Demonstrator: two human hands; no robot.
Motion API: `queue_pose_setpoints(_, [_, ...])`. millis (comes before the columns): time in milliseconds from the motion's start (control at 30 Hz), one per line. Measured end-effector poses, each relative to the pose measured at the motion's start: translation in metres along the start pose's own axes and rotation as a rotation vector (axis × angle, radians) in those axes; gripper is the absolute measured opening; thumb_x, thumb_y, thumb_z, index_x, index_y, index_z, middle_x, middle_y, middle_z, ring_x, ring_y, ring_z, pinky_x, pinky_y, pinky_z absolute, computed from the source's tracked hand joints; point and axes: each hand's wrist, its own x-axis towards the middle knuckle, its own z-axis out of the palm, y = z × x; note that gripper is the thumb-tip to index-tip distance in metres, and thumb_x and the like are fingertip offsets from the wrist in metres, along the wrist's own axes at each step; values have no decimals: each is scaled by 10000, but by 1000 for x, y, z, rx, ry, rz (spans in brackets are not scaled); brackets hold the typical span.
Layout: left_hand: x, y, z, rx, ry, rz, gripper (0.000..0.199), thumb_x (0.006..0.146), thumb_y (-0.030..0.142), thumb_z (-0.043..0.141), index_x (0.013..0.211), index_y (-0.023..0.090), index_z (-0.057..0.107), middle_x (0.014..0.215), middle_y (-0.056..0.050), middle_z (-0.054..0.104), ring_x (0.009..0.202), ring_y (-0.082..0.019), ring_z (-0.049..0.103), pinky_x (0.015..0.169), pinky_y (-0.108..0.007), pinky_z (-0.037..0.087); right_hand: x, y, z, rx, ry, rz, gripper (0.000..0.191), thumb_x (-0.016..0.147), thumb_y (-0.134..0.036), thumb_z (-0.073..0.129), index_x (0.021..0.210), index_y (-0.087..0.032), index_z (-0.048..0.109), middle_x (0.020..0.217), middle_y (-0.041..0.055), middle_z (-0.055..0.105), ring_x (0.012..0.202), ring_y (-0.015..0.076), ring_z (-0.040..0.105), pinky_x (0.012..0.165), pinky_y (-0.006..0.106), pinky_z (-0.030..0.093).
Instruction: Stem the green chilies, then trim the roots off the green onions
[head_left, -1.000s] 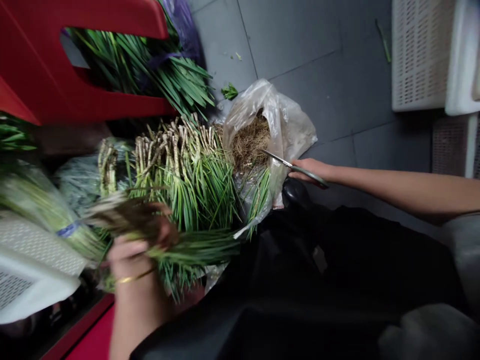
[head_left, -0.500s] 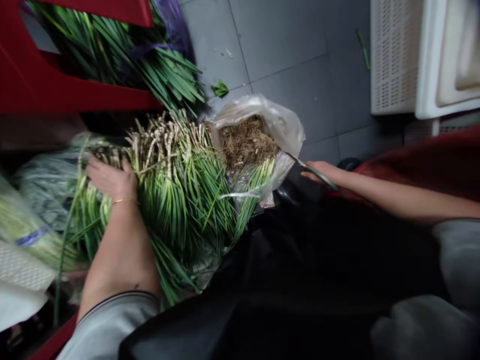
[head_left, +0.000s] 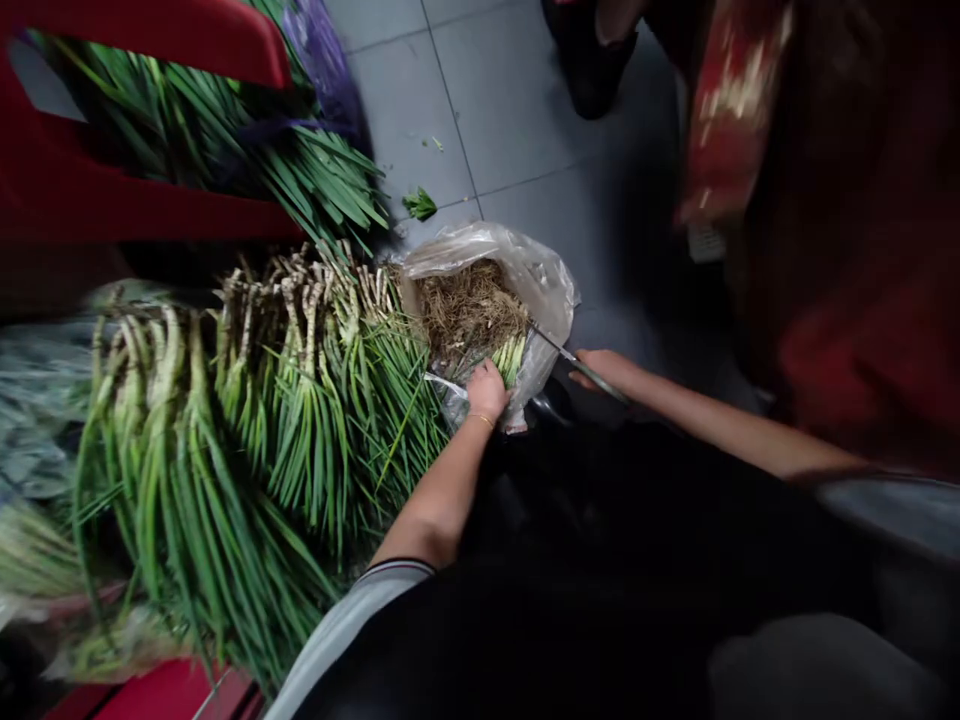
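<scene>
My left hand (head_left: 487, 390) is at the near edge of a clear plastic bag (head_left: 555, 285), its fingers curled round a small bunch of trimmed spring onions (head_left: 510, 355). Part of that bunch is hidden under the hand. My right hand (head_left: 611, 370) grips scissors (head_left: 559, 347), whose blades point up-left over the bag's right side. Brown cut roots (head_left: 469, 305) fill the inside of the bag. Left of it lies a wide pile of untrimmed spring onions (head_left: 307, 390), root ends away from me, green leaves towards me.
More long green leaves (head_left: 315, 165) with a purple bag (head_left: 319, 60) lie behind a red plastic stool (head_left: 150, 200). A person's shoe (head_left: 589, 60) and blurred red clothing (head_left: 847, 350) are at right. A leaf scrap (head_left: 420, 204) lies on the grey tiles.
My left hand has moved right, from the far-left spring onions to the trimmed bunch at the bag. The scissors stay in my right hand. A person has come into view at right.
</scene>
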Motion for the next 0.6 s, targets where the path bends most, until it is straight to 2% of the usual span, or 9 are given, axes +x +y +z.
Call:
queue_pose_setpoints(67, [0, -12, 17, 47, -90, -47, 667, 805, 247, 653, 1392, 42, 413, 1169, -261, 650, 1101, -325, 652, 892, -360, 500, 1, 6, 0, 14, 41, -17, 323, 942, -379, 448, 1124, -160, 599, 1077, 167, 715, 994, 280, 680, 748, 303, 481])
queue_pose_setpoints(133, [-15, -36, 15, 18, -145, -50, 494, 817, 237, 603, 1286, 101, 533, 1092, -198, 699, 1035, -292, 680, 840, -326, 506, 3, 11, -3, 40, 92, 17, 351, 954, -397, 417, 1148, -151, 573, 1079, 175, 711, 984, 284, 683, 742, 306, 480])
queue_pose_setpoints(233, [-48, -78, -6, -6, -107, -18, 345, 830, 262, 562, 1161, 176, 603, 1047, -124, 725, 997, -254, 690, 807, -295, 504, 8, 13, -8, 73, 133, 42, 388, 958, -423, 399, 1191, -146, 541, 1117, 184, 698, 1006, 292, 678, 756, 316, 484])
queue_pose_setpoints(300, [-65, -101, -20, 62, -51, -90, 362, 852, 275, 536, 1200, 180, 566, 1059, -121, 720, 998, -253, 689, 801, -300, 507, 11, 9, -7, 85, 98, -19, 374, 949, -409, 423, 1198, -156, 539, 1129, 178, 696, 1026, 289, 674, 776, 319, 485])
queue_pose_setpoints(367, [-74, -115, -32, 180, -68, -205, 403, 868, 326, 542, 1229, 148, 527, 1122, -161, 693, 1037, -277, 678, 810, -318, 511, 13, 3, -3, 97, 36, -102, 362, 935, -392, 452, 1199, -161, 543, 1114, 172, 703, 1021, 289, 677, 777, 321, 486])
queue_pose_setpoints(467, [-70, -113, -47, 306, -170, -242, 568, 834, 506, 605, 1219, 99, 514, 1188, -228, 635, 1085, -338, 652, 837, -362, 515, 15, -3, 5, 86, -31, -146, 362, 929, -383, 459, 1192, -152, 551, 1089, 183, 708, 999, 300, 685, 761, 337, 488])
queue_pose_setpoints(500, [-65, -107, -52, 319, -142, -212, 605, 831, 557, 594, 1216, 97, 515, 1195, -238, 621, 1095, -349, 643, 845, -374, 514, 15, -4, 6, 70, -38, -145, 360, 929, -383, 457, 1182, -148, 557, 1090, 193, 706, 1000, 307, 684, 759, 346, 489])
queue_pose_setpoints(600, [-37, -82, -64, 280, 132, -129, 536, 906, 550, 486, 1220, 116, 511, 1204, -232, 598, 1112, -324, 629, 869, -368, 504, 18, -5, 8, 74, -22, -149, 337, 914, -386, 485, 1137, -153, 579, 1068, 207, 702, 995, 324, 681, 758, 369, 492])
